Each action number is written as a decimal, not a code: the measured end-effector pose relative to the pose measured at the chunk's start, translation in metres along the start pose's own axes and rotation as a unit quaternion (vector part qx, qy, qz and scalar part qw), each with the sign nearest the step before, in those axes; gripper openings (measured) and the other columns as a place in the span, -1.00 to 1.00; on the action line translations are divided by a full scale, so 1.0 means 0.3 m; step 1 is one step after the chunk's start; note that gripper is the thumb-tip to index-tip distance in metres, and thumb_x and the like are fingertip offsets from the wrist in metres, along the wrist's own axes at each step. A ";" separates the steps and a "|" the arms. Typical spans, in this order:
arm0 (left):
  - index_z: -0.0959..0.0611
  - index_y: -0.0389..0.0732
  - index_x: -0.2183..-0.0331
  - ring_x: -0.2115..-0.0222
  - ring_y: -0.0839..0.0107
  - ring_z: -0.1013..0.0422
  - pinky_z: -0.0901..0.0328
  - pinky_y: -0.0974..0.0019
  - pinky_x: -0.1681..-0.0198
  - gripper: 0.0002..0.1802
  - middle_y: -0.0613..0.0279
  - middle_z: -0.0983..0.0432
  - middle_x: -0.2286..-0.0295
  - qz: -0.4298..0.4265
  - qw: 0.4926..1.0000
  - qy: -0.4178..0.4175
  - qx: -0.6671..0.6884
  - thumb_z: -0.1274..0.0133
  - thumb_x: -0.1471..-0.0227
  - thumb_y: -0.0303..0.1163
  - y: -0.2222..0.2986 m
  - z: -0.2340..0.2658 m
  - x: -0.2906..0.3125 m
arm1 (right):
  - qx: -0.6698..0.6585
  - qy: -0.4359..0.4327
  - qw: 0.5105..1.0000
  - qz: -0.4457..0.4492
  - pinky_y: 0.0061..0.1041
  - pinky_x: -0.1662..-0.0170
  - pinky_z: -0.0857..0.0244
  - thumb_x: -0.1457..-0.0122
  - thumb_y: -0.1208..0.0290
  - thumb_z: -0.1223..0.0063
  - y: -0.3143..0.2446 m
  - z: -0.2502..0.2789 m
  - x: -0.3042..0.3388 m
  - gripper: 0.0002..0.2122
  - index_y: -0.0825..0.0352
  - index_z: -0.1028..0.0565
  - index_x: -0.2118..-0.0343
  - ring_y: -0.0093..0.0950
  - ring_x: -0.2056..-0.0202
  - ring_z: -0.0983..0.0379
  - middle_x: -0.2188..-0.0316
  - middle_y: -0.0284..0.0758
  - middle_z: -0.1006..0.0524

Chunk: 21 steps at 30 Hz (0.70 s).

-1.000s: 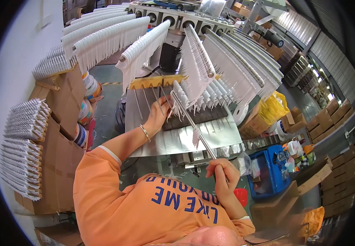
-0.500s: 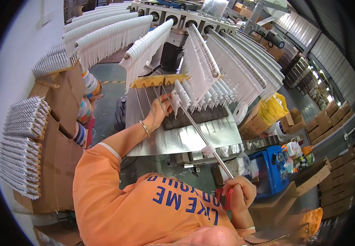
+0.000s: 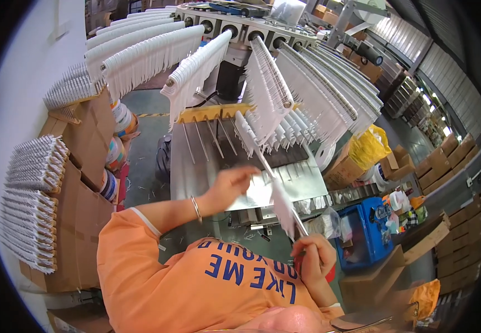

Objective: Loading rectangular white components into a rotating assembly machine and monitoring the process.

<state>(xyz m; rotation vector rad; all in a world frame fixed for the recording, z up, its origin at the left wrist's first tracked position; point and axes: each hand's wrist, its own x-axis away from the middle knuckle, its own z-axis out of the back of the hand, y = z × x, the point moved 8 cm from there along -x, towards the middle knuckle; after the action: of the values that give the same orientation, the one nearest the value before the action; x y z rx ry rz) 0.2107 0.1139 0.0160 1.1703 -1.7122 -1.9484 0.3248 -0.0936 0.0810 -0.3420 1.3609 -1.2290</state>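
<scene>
A long metal rod [image 3: 267, 165] slants from the rack toward my body, with my right hand [image 3: 314, 256] closed round its near end. A bunch of thin white pieces [image 3: 282, 206] hangs on the rod just ahead of that hand. Its far end meets a row of white pieces [image 3: 246, 133] on the yellow bar's prongs. My left hand [image 3: 232, 186], smeared by motion, is over the front of the metal table, left of the rod. Whether its fingers hold anything is unclear. Left of the row, several bare prongs [image 3: 214, 137] stick out from the yellow bar [image 3: 196, 114].
A round machine [image 3: 243, 40] carries radiating arms loaded with white pieces [image 3: 271, 83]. Racks of spiky white pieces [image 3: 29, 202] stand on cartons at left. To the right are a blue bin [image 3: 365, 230], a yellow bag [image 3: 369, 147] and open cartons [image 3: 373, 283].
My left hand has drawn back from the prongs toward me. The white bunch on the rod looks larger and sits nearer my right hand, which has shifted slightly left.
</scene>
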 end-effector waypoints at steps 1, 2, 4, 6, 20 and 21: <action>-0.47 -0.24 0.23 0.67 0.62 -0.14 -0.11 0.54 0.57 -0.78 0.41 -0.25 0.67 0.020 0.997 0.040 0.061 0.17 -0.04 -0.44 -0.046 0.045 -0.032 | 0.003 0.020 1.000 -0.003 -0.67 0.60 -0.18 -0.04 0.64 0.30 -0.003 0.028 0.021 -0.84 0.47 -0.41 0.49 -0.59 0.66 -0.33 0.60 -0.26 -0.42; -0.46 -0.19 0.21 0.68 0.61 -0.14 -0.12 0.53 0.56 -0.75 0.41 -0.24 0.68 0.066 0.991 0.088 0.074 0.17 -0.04 -0.36 -0.097 0.123 -0.075 | 0.006 0.043 0.999 -0.005 -0.66 0.60 -0.18 -0.04 0.65 0.31 -0.009 0.061 0.038 -0.84 0.47 -0.40 0.50 -0.59 0.66 -0.33 0.61 -0.26 -0.42; -0.47 -0.17 0.28 0.70 0.58 -0.19 -0.12 0.52 0.60 -0.76 0.40 -0.29 0.68 0.107 0.963 0.228 0.096 0.20 -0.06 -0.26 -0.198 0.266 -0.154 | 0.001 0.029 1.000 0.003 -0.63 0.54 -0.21 -0.03 0.67 0.27 -0.030 0.066 0.034 -0.85 0.51 -0.42 0.46 -0.54 0.61 -0.36 0.62 -0.23 -0.43; -0.45 -0.17 0.29 0.72 0.57 -0.16 -0.07 0.51 0.64 -0.77 0.38 -0.27 0.69 0.135 0.947 0.220 0.194 0.21 -0.06 -0.28 -0.223 0.298 -0.241 | 0.016 0.039 0.999 -0.015 -0.68 0.61 -0.15 -0.06 0.62 0.29 -0.043 0.052 0.008 -0.84 0.48 -0.40 0.50 -0.61 0.67 -0.32 0.64 -0.28 -0.41; -0.46 -0.28 0.19 0.64 0.66 -0.15 -0.09 0.54 0.58 -0.74 0.39 -0.28 0.66 0.055 0.995 0.077 0.017 0.19 -0.09 -0.39 -0.063 0.041 -0.095 | -0.039 0.024 0.999 -0.017 -0.69 0.56 -0.16 -0.11 0.58 0.27 0.077 -0.023 -0.070 -0.84 0.49 -0.42 0.42 -0.59 0.65 -0.32 0.62 -0.30 -0.41; -0.45 -0.29 0.19 0.62 0.66 -0.15 -0.11 0.53 0.56 -0.75 0.39 -0.28 0.64 0.019 0.999 0.021 -0.017 0.19 -0.09 -0.41 -0.033 0.005 -0.069 | -0.027 0.029 0.999 -0.009 -0.69 0.57 -0.16 -0.10 0.59 0.28 0.075 -0.012 -0.055 -0.84 0.48 -0.42 0.44 -0.59 0.66 -0.31 0.63 -0.30 -0.41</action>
<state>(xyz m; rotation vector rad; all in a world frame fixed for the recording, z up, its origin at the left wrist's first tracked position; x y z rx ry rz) 0.2255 0.1315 0.0147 1.1500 -1.6619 -1.9079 0.3362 -0.0699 0.0711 -0.3591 1.4465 -1.2273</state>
